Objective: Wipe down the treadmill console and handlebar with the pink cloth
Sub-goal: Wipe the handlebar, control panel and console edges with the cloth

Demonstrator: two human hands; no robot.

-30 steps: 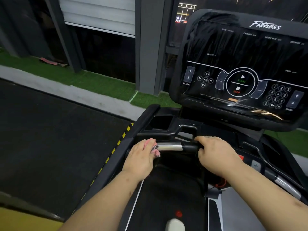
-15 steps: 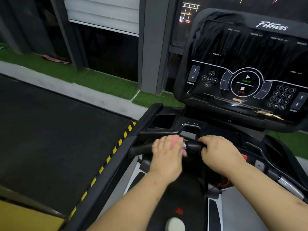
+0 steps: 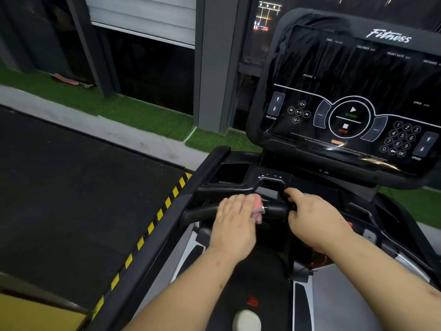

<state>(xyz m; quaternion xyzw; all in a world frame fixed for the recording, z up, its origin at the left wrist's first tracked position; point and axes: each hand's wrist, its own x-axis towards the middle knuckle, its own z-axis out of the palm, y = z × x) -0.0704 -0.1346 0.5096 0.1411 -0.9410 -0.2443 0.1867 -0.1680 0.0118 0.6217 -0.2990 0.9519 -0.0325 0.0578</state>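
Sliding rightward, the left hand (image 3: 235,220) now covers the middle of the black treadmill handlebar (image 3: 198,212), fingers curled over the bunched pink cloth (image 3: 257,209). The right hand (image 3: 312,218) grips the bar just beside it, so the patch beneath may go unwiped.

Dark rubber flooring (image 3: 71,199) is stretching off to the left, with a pale concrete strip (image 3: 107,130) running along its far edge and green artificial turf (image 3: 143,113) lying beyond that. A grey pillar (image 3: 214,68) is standing at the turf's edge, and a white slatted shutter (image 3: 143,17) is hanging above a dark opening beside it. Small lights (image 3: 265,17) are glowing in the dark pane right of the pillar, and a flat reddish object (image 3: 69,81) is lying on the turf.
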